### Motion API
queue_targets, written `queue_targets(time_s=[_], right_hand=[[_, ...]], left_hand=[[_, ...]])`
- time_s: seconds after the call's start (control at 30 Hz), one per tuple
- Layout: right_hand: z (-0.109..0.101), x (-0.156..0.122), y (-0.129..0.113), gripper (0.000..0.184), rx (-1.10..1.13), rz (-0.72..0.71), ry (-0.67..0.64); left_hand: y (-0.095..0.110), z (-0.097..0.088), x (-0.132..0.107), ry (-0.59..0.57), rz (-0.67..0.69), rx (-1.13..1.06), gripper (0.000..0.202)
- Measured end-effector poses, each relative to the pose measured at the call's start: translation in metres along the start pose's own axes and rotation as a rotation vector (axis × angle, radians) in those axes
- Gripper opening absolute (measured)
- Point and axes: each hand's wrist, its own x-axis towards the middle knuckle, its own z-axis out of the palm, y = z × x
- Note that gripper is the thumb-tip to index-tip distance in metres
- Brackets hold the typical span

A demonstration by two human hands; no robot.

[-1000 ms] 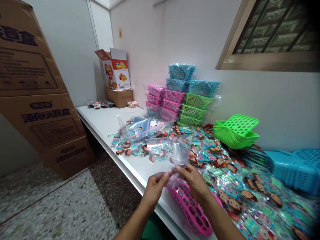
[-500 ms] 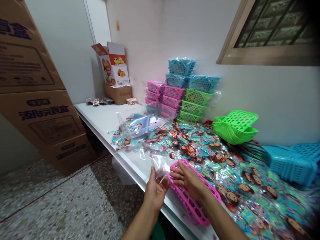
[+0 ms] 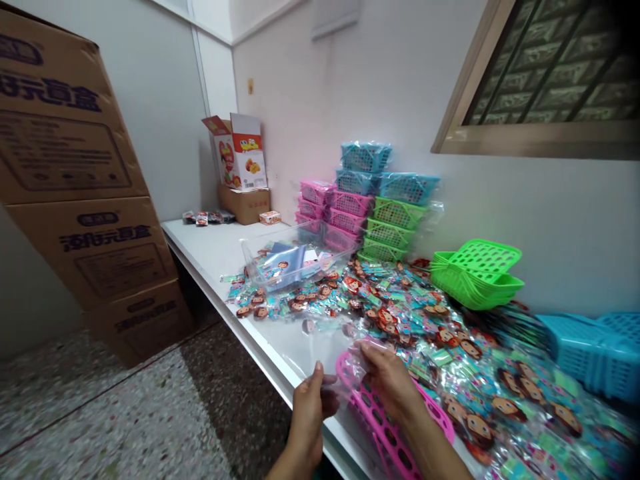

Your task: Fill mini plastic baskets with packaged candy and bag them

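Observation:
A pink plastic basket [image 3: 373, 417] with oval holes lies near the table's front edge, beneath my hands. Clear plastic film [image 3: 353, 373], apparently a bag, stretches between my hands over the basket's far end. My left hand [image 3: 311, 408] pinches its left side between thumb and fingers. On the other side, my right hand [image 3: 393, 381] grips the film with closed fingers and partly covers the basket. I cannot tell how far the basket sits inside the film. Bagged cartoon-figure packets [image 3: 470, 420] spread over the table on the right.
Wrapped pink baskets [image 3: 347, 220], green baskets [image 3: 385, 230] and blue baskets [image 3: 367, 159] are stacked by the wall. Loose green baskets [image 3: 473, 277] and blue baskets [image 3: 595, 357] stand right. A clear tub [image 3: 300, 277] holds packets. Tall cartons [image 3: 85, 153] rise left of the table [image 3: 205, 250].
My right hand has closed from spread fingers onto the clear film. My left fingers have drawn together on it. The view has tilted upward slightly.

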Motion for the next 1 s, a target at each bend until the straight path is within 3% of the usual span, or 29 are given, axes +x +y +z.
queue_targets(time_s=[0.1,0.2,0.27,0.3,0.33,0.4,0.47,0.57,0.67,0.77,0.87,0.93,1.0], right_hand=[[0.0,0.005,0.0,0.034,-0.108,-0.036,-0.001],[0.0,0.009,-0.007,0.039,-0.19,-0.076,0.02],[0.0,0.008,-0.013,0.041,-0.286,-0.169,0.036],[0.001,0.007,-0.015,0.041,-0.347,-0.229,0.04],[0.003,0.004,-0.016,0.041,-0.413,-0.281,0.035],[0.009,-0.003,-0.015,0.04,-0.545,-0.342,0.013],[0.017,-0.011,-0.01,0.038,-0.659,-0.362,-0.005],[0.03,-0.022,-0.002,0.033,-0.813,-0.419,-0.021],[0.035,-0.031,-0.002,0.019,-0.887,-0.467,-0.145],[0.032,-0.038,-0.007,0.02,-0.768,-0.365,-0.364],[0.022,-0.039,-0.011,0.025,-0.575,-0.195,-0.52],[0.013,-0.038,-0.011,0.026,-0.512,-0.122,-0.556],[0.007,-0.036,-0.011,0.028,-0.492,-0.111,-0.48]], left_hand=[[0.0,-0.005,-0.007,-0.023,-0.092,-0.116,0.046],[0.008,-0.016,-0.015,-0.108,-0.097,-0.199,0.046],[0.015,-0.028,-0.017,-0.12,-0.115,-0.131,0.053],[0.018,-0.035,-0.018,-0.064,-0.097,-0.051,0.056],[0.021,-0.042,-0.018,0.039,-0.017,0.05,0.055],[0.028,-0.052,-0.02,0.264,0.281,0.244,0.05],[0.038,-0.051,-0.025,0.301,0.561,0.42,0.04],[0.053,-0.03,-0.034,-0.023,0.71,0.722,0.027],[0.065,-0.008,-0.035,-0.129,0.707,0.782,0.024],[0.069,-0.002,-0.028,-0.288,0.603,0.678,0.019],[0.074,-0.007,-0.022,-0.469,0.435,0.558,0.022],[0.08,-0.012,-0.019,-0.531,0.3,0.526,0.026],[0.086,-0.017,-0.018,-0.528,0.23,0.536,0.03]])
